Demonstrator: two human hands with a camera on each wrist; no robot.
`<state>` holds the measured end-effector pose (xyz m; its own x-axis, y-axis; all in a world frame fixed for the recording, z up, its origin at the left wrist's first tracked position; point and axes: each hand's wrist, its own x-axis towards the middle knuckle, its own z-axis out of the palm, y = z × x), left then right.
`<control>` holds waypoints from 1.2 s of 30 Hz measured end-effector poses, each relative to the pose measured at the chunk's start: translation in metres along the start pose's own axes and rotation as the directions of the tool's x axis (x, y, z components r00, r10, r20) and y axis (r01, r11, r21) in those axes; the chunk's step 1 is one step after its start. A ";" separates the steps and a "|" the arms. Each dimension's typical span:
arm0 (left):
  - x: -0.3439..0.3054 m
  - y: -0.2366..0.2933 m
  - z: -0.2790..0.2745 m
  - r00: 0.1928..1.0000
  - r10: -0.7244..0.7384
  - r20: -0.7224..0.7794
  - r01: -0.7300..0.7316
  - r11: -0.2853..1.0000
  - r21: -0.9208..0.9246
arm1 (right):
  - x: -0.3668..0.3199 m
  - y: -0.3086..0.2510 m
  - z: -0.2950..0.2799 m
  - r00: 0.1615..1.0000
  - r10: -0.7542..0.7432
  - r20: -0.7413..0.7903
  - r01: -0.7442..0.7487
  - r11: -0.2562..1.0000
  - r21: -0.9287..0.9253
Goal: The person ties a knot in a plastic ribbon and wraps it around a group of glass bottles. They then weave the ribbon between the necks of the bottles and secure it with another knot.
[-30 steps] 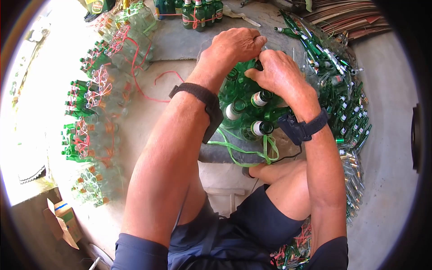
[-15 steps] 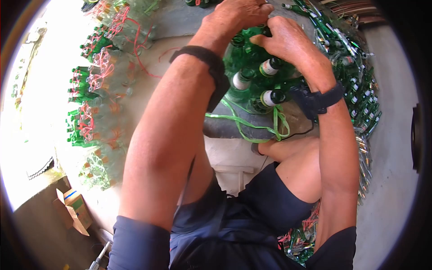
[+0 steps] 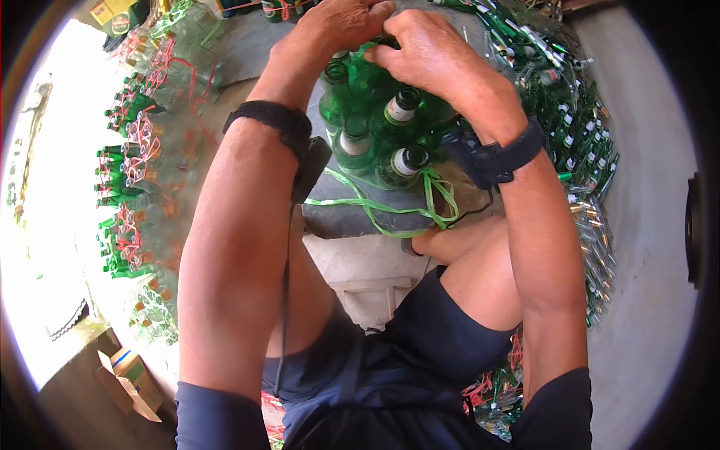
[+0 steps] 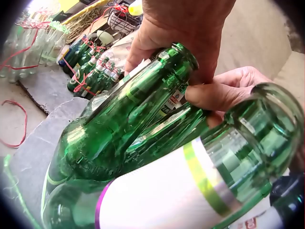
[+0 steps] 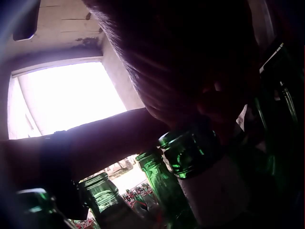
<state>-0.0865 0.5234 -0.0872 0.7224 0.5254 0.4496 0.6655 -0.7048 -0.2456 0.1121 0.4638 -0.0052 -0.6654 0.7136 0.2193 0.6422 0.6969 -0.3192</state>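
Observation:
Green glass bottles (image 3: 356, 154) stand upright in a tight cluster between my knees and hands, several with white neck labels. At the cluster's far side my left hand (image 3: 341, 22) bends down over the necks, its fingers close to those of my right hand (image 3: 439, 56). In the left wrist view, the left hand reaches behind a bare green bottle neck (image 4: 178, 57), with the right thumb (image 4: 209, 97) beside it. What the fingertips hold is hidden, so I cannot tell. A loose green plastic strap (image 3: 367, 204) loops at the cluster's near side.
Bundles of bottles tied with red strap (image 3: 124, 176) line the left side. A large pile of loose green bottles (image 3: 555, 112) lies along the right wall. An opened cardboard box (image 3: 135, 382) sits at the lower left. A grey slab (image 3: 337, 220) lies under the cluster.
The head view has tilted and shifted, so the cluster and hands appear higher and, since half a second ago, further left. Both hands stay together at the far bottles.

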 end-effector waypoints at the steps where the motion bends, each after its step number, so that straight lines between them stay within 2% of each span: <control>1: -0.001 0.001 0.000 0.997 -0.069 0.041 0.070 0.997 -0.012 | 0.000 -0.003 -0.002 0.999 0.020 0.026 -0.021 1.000 0.005; 2: -0.004 0.000 -0.001 0.987 -0.137 0.084 0.140 0.990 -0.019 | 0.000 -0.004 0.000 0.999 0.026 0.021 -0.026 1.000 -0.001; 3: -0.008 -0.007 0.000 0.992 -0.110 -0.067 0.089 0.963 -0.256 | 0.000 -0.003 0.004 0.999 0.035 0.012 -0.035 0.999 0.019; 4: -0.008 -0.005 -0.007 0.992 -0.095 -0.078 0.073 0.965 -0.251 | 0.001 -0.002 0.007 0.999 0.043 -0.006 -0.043 0.999 0.034; 6: -0.007 0.008 -0.017 0.983 -0.181 -0.007 0.177 0.966 -0.188 | 0.001 -0.002 0.007 0.998 0.055 -0.011 -0.054 0.996 0.069; 8: -0.011 0.008 -0.012 0.943 -0.328 0.065 0.333 0.907 -0.257 | 0.001 0.001 0.016 0.997 0.060 -0.052 -0.055 0.995 0.088; 9: -0.010 0.011 -0.013 0.896 -0.430 0.112 0.440 0.822 -0.361 | 0.001 0.002 0.016 0.996 0.078 -0.032 -0.074 0.992 0.102; 10: -0.008 0.010 -0.026 0.922 -0.338 0.188 0.379 0.885 -0.270 | 0.000 -0.002 0.013 0.995 0.094 -0.011 -0.092 0.988 0.122; 12: -0.005 0.017 -0.034 0.846 -0.471 0.247 0.532 0.748 -0.396 | -0.006 -0.006 0.009 0.997 0.080 0.018 -0.081 0.994 0.073; 13: -0.002 0.021 -0.040 0.855 -0.459 0.242 0.519 0.756 -0.400 | -0.008 -0.007 0.008 0.996 0.087 0.022 -0.088 0.994 0.067; 14: 0.001 0.026 -0.045 0.741 -0.587 0.325 0.670 0.621 -0.406 | -0.010 -0.007 0.008 0.995 0.097 0.026 -0.099 0.993 0.060; 15: 0.006 0.030 -0.049 0.603 -0.685 0.409 0.794 0.462 -0.397 | -0.012 -0.005 0.012 0.996 0.084 -0.036 -0.082 0.995 0.064; 16: 0.006 0.032 -0.049 0.619 -0.672 0.406 0.781 0.473 -0.408 | -0.013 -0.006 0.011 0.993 0.071 -0.097 -0.065 0.996 0.065; 17: 0.006 0.031 -0.050 0.618 -0.674 0.404 0.781 0.470 -0.410 | -0.014 -0.006 0.010 0.994 0.077 -0.076 -0.073 0.995 0.063; 18: 0.004 0.028 -0.048 0.616 -0.677 0.404 0.783 0.467 -0.411 | -0.014 -0.008 0.008 0.989 0.089 -0.120 -0.082 0.995 0.062; 22: -0.003 0.023 -0.045 0.738 -0.584 0.338 0.671 0.583 -0.458 | -0.015 -0.016 -0.001 0.979 0.087 -0.184 -0.078 0.995 0.057; 24: -0.005 0.020 -0.043 0.711 -0.606 0.357 0.688 0.495 -0.531 | -0.023 -0.022 -0.006 0.965 0.052 -0.258 -0.044 0.998 0.040; 25: -0.004 0.019 -0.045 0.714 -0.613 0.340 0.679 0.484 -0.552 | -0.025 -0.024 -0.008 0.968 0.038 -0.249 -0.030 0.999 0.033; 26: -0.004 0.019 -0.048 0.684 -0.636 0.357 0.709 0.464 -0.530 | -0.028 -0.025 -0.010 0.967 0.027 -0.254 -0.019 0.999 0.031; 28: -0.006 0.017 -0.050 0.729 -0.601 0.326 0.670 0.533 -0.517 | -0.034 -0.031 -0.017 0.950 0.031 -0.311 -0.017 0.999 0.047; 30: -0.009 0.019 -0.052 0.729 -0.597 0.336 0.672 0.529 -0.518 | -0.041 -0.033 -0.028 0.950 0.043 -0.308 -0.024 0.998 0.065; 34: -0.008 0.019 -0.063 0.707 -0.612 0.356 0.697 0.516 -0.498 | -0.050 -0.033 -0.049 0.935 0.095 -0.341 -0.048 0.989 0.143; 36: -0.010 0.028 -0.074 0.648 -0.710 0.275 0.732 0.482 -0.482 | -0.058 -0.029 -0.065 0.920 0.140 -0.367 -0.076 0.980 0.184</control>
<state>-0.0887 0.4633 -0.0353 0.0477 0.9721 0.2296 0.7585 -0.1848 0.6249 0.1566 0.4065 0.0513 -0.3821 0.7801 0.4955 0.6095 0.6157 -0.4994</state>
